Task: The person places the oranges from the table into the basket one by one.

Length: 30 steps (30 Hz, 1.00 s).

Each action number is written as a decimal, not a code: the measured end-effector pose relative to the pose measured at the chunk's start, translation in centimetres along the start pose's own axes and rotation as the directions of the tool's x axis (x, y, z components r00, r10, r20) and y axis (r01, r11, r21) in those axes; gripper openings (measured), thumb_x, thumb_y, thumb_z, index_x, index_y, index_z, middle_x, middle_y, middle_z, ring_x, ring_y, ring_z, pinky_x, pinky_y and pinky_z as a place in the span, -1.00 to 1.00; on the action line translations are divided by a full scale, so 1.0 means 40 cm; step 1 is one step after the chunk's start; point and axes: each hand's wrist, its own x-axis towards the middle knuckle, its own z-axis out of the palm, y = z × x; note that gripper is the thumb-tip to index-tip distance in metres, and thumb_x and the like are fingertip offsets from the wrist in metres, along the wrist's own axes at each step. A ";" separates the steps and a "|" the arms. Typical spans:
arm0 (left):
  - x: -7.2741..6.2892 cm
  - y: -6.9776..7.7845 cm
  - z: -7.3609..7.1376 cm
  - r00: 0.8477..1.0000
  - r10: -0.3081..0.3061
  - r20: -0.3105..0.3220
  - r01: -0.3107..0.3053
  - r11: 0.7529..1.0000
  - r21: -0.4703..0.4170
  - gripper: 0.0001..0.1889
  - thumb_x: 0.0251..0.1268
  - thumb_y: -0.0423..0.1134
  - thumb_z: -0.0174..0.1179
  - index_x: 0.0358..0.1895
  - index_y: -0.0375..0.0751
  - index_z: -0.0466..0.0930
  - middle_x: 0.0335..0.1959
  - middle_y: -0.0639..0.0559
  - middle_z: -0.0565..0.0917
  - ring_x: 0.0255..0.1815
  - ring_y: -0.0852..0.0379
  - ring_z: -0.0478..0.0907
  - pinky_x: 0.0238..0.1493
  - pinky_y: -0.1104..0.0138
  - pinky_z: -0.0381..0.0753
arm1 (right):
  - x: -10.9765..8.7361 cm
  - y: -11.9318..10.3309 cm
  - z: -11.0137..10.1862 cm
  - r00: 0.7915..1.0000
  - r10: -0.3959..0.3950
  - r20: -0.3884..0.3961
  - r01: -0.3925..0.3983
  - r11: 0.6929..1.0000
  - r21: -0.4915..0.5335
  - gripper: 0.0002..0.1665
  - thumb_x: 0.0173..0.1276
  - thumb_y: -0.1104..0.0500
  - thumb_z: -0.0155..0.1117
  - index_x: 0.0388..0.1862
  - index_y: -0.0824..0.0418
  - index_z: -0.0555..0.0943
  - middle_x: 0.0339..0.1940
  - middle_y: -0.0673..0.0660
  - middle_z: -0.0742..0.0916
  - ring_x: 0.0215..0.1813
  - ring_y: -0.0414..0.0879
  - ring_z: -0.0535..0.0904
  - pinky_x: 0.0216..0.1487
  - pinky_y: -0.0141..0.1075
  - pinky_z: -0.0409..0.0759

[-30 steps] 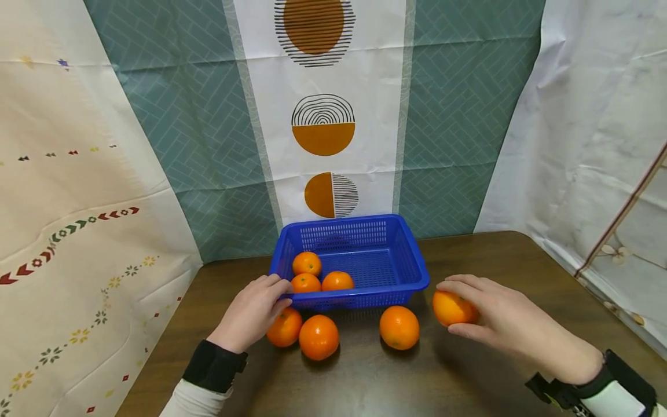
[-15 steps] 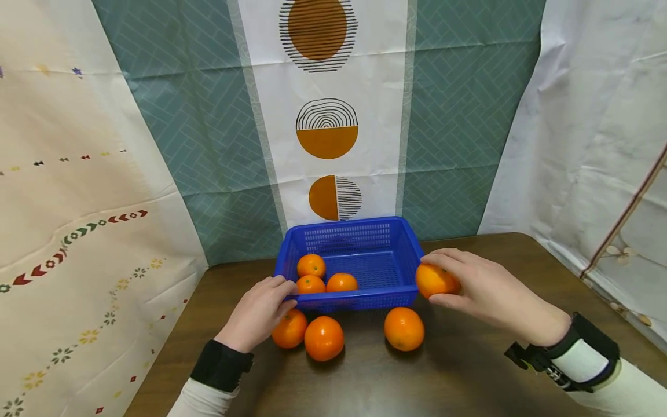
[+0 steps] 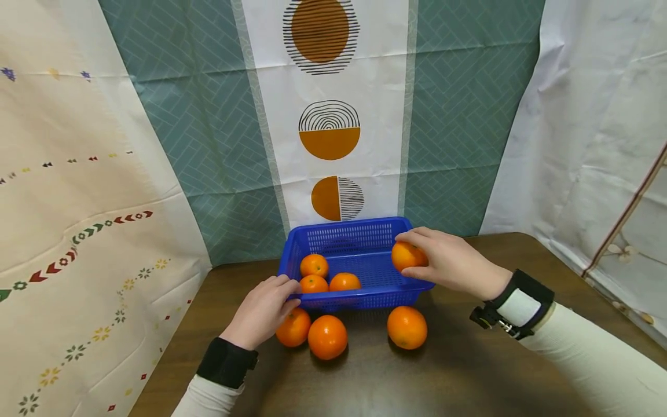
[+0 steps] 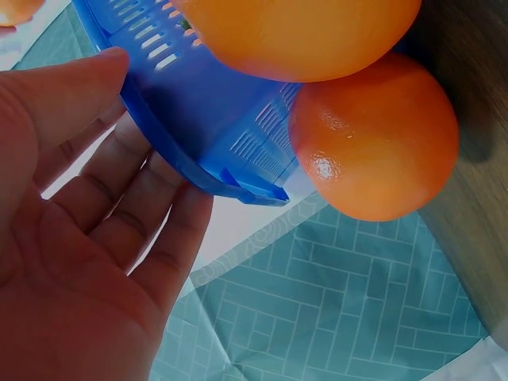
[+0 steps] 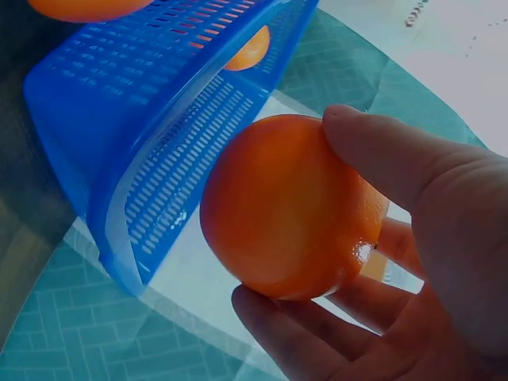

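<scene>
My right hand (image 3: 447,258) holds an orange (image 3: 406,258) between thumb and fingers, over the right end of the blue basket (image 3: 365,299). The right wrist view shows the held orange (image 5: 286,208) in front of the basket's slotted wall. My left hand (image 3: 263,310) grips the basket's front left corner; in the left wrist view the thumb is on one side of the rim (image 4: 163,143) and the fingers curl over the other. Three oranges lie in the basket's left part, among them a rear orange (image 3: 314,265) and a front orange (image 3: 345,282).
On the brown table (image 3: 365,376), in front of the basket, lie a left orange (image 3: 294,328) partly behind my left hand, a middle orange (image 3: 327,337) and a right orange (image 3: 407,328). A patterned cloth (image 3: 448,116) hangs behind the basket.
My right hand has carried its orange left and up, from the table beside the basket to over the basket's right end. The left hand keeps its grip on the rim.
</scene>
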 end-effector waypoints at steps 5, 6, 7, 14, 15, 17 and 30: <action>-0.001 0.000 -0.002 1.000 0.001 -0.006 -0.001 1.000 0.002 -0.75 0.36 -0.33 0.58 -0.01 -0.09 0.73 -0.26 0.12 0.61 -0.21 0.09 0.51 -0.07 0.17 0.69 | 0.046 0.000 0.018 1.000 -0.010 0.024 0.010 1.000 0.001 -0.29 0.41 0.01 0.67 0.45 0.19 0.65 0.22 0.17 0.74 0.03 0.04 0.69 0.07 -0.01 0.77; -0.001 0.000 -0.001 1.000 0.004 -0.009 -0.004 1.000 0.003 -0.75 0.35 -0.34 0.58 -0.02 -0.09 0.72 -0.26 0.12 0.60 -0.21 0.09 0.51 -0.08 0.18 0.69 | 0.055 -0.001 0.021 0.999 -0.012 0.029 0.012 1.000 0.001 -0.29 0.41 0.01 0.67 0.45 0.19 0.65 0.23 0.18 0.74 0.03 0.05 0.70 0.07 -0.01 0.77; -0.001 -0.001 -0.001 1.000 0.007 -0.012 -0.007 1.000 0.005 -0.75 0.35 -0.34 0.58 -0.02 -0.08 0.72 -0.27 0.13 0.59 -0.21 0.10 0.51 -0.08 0.18 0.69 | 0.063 -0.003 0.023 0.999 -0.016 0.034 0.016 1.000 0.000 -0.29 0.41 0.01 0.67 0.45 0.19 0.65 0.25 0.19 0.74 0.04 0.05 0.70 0.06 -0.02 0.78; 0.000 -0.001 0.004 1.000 0.012 -0.009 -0.012 1.000 0.009 -0.75 0.36 -0.33 0.58 -0.02 -0.08 0.72 -0.26 0.14 0.59 -0.21 0.11 0.51 -0.06 0.19 0.69 | 0.100 -0.014 0.045 0.998 -0.037 0.055 0.037 0.999 -0.003 -0.31 0.42 0.02 0.66 0.43 0.22 0.65 0.24 0.23 0.73 0.03 0.09 0.70 0.06 -0.01 0.77; 0.000 -0.001 0.004 1.000 0.011 -0.008 -0.011 1.000 0.006 -0.75 0.36 -0.33 0.58 -0.02 -0.08 0.72 -0.26 0.14 0.60 -0.21 0.10 0.51 -0.06 0.18 0.70 | 0.103 -0.015 0.048 0.998 -0.035 0.057 0.035 0.999 -0.004 -0.32 0.42 0.02 0.65 0.43 0.22 0.65 0.25 0.24 0.73 0.03 0.10 0.70 0.06 0.00 0.77; 0.000 -0.001 0.005 1.000 0.007 -0.005 -0.007 1.000 0.001 -0.75 0.36 -0.33 0.58 -0.02 -0.09 0.73 -0.25 0.14 0.61 -0.20 0.10 0.52 -0.04 0.17 0.71 | 0.109 -0.017 0.055 0.998 -0.026 0.065 0.026 1.000 -0.001 -0.31 0.43 0.01 0.65 0.43 0.22 0.65 0.26 0.25 0.73 0.05 0.11 0.70 0.07 0.01 0.77; -0.004 0.000 0.003 1.000 0.001 -0.002 -0.001 1.000 0.006 -0.76 0.36 -0.32 0.58 -0.02 -0.08 0.73 -0.27 0.16 0.59 -0.21 0.12 0.51 -0.06 0.19 0.69 | 0.140 -0.026 0.085 0.996 0.001 0.084 -0.002 1.000 0.004 -0.31 0.44 -0.03 0.63 0.44 0.20 0.65 0.27 0.24 0.73 0.08 0.12 0.68 0.06 0.00 0.75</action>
